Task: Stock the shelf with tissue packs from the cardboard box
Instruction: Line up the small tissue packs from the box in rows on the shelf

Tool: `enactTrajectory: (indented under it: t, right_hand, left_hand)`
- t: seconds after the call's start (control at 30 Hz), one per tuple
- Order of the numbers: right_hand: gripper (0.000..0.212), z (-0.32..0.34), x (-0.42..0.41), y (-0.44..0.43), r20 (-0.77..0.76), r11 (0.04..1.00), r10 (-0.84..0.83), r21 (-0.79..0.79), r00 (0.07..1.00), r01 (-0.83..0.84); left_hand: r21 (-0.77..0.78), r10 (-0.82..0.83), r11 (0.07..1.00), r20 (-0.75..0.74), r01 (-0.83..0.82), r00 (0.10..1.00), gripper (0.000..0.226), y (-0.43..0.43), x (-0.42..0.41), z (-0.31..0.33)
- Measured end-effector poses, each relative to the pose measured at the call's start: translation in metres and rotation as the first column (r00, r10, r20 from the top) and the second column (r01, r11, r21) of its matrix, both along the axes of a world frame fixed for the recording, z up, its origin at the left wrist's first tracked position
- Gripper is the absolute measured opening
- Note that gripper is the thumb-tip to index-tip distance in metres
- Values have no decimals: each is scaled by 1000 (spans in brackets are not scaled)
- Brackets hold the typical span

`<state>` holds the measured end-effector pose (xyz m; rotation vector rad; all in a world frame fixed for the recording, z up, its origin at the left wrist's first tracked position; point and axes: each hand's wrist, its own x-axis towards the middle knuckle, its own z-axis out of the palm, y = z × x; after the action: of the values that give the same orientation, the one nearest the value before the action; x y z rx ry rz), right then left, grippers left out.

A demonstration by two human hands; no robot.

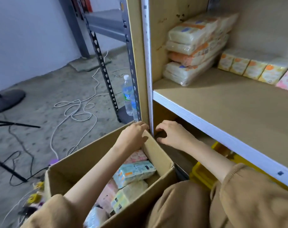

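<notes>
Hands at the box corner!
Left hand hooks its fingers over the cardboard box rim, likely steadying it; right hand has bent fingers, grip unclear. Tissue packs lie inside.

shelf front bare, tissue stack back-left, post beside cardboard box

brown box, pastel packs

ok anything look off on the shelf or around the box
The stack of big tissue packs at the back left of the shelf is uneven, with packs tilted and overhanging. In the box the small packs lie jumbled. A white cord sprawls in loose loops on the floor.
</notes>
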<state>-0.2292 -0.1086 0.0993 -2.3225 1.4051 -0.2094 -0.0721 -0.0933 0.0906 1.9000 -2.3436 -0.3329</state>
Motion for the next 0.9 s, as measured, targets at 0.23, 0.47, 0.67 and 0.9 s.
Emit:
enactTrajectory:
  t: [0.23,0.47,0.67,0.9]
  right_hand:
    - [40,-70,44,-11,-114,980,76,193,991,-53]
    - [39,-142,88,-36,-232,932,221,337,947,-135]
    - [37,-200,114,-51,-276,876,317,452,908,-168]
    - [56,-245,128,-67,-222,797,321,589,921,-136]
  left_hand:
    - [144,107,982,92,-119,990,31,8,48,-64]
    - [308,202,920,151,-240,968,38,-3,96,-140]
    - [422,301,833,196,-358,933,39,-20,129,-197]
    - [468,261,828,163,-308,951,36,-45,134,-239]
